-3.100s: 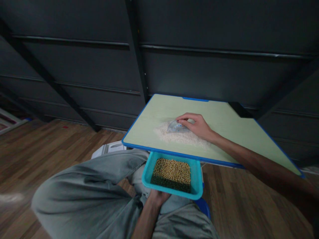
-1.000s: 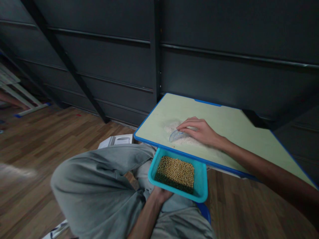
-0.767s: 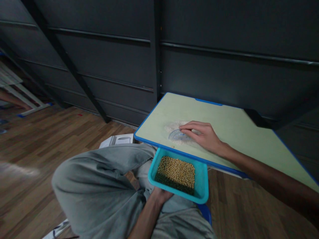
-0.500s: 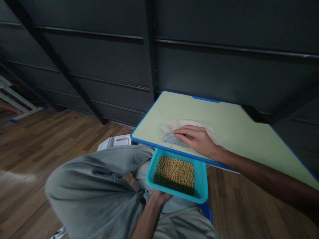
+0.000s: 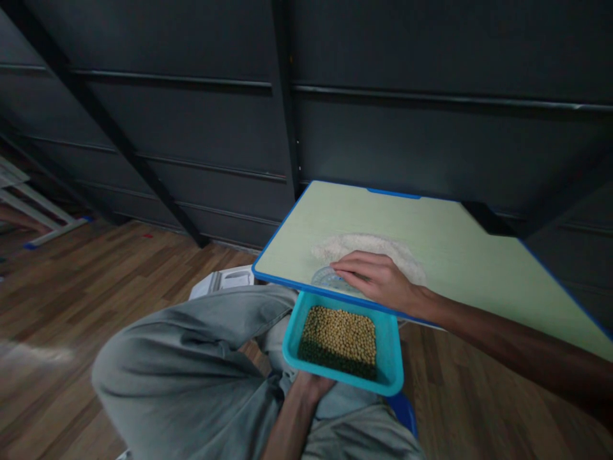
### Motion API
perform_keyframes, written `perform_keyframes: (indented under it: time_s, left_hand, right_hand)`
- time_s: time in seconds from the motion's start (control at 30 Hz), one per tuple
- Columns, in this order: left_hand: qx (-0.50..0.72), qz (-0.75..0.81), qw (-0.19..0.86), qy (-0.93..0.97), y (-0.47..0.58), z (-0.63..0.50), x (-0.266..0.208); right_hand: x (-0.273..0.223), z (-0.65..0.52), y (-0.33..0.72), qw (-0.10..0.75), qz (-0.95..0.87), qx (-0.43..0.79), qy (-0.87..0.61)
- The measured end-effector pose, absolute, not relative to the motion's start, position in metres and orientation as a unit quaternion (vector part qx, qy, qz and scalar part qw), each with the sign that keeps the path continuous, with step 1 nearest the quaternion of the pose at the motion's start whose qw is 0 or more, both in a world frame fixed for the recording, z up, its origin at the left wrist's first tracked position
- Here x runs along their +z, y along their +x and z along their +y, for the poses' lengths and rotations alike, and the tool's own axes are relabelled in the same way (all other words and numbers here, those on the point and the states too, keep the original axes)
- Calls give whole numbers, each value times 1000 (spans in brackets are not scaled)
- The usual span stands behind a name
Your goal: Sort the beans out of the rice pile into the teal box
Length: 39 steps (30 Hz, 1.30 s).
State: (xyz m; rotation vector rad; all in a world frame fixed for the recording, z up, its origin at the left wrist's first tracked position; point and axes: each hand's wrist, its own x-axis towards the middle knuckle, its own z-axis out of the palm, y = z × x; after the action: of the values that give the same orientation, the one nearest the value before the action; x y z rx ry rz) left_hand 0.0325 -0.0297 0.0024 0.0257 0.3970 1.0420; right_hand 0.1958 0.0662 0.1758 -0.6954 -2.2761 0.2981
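My right hand (image 5: 380, 275) is closed on a clear plastic protractor (image 5: 325, 276), which lies against the tabletop by its near edge. The hand covers much of the protractor. Just beyond it spreads a low heap of white grains (image 5: 368, 241) that look like rice. Below the table edge, my left hand (image 5: 311, 383) supports a turquoise tray (image 5: 393, 358) from underneath, its fingers hidden by the tray. Yellow soybeans (image 5: 342, 332) fill most of the tray, and small dark green beans (image 5: 332, 361) lie along its near side.
The pale green tabletop (image 5: 460, 255) has a blue rim and stands close to a dark panelled wall (image 5: 215, 121). A black flat object (image 5: 488, 218) lies at its far right. My bent leg (image 5: 182, 358) is left of the tray. A white object (image 5: 225, 279) sits beyond my knee.
My right hand and the protractor have slid slightly toward the near table edge, and more of the white heap shows. A small bean by that edge is no longer visible. The tray stays below the edge.
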Motion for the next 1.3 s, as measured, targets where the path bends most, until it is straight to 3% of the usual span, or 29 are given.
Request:
perform_keyframes:
  time_s: [0.2,0.77,1.3]
  left_hand:
    - [486,184,854,-5,30,-33,14]
    - [498,190,846,-31,29,-32,-9]
    - [509,215,832,-50,31,-30,-8]
  right_hand:
    - [175,81,205,350,-872,74,-335]
    - [187,129,243,371,-803,-4,-466]
    - [190,115,232,345,-852,6,-394]
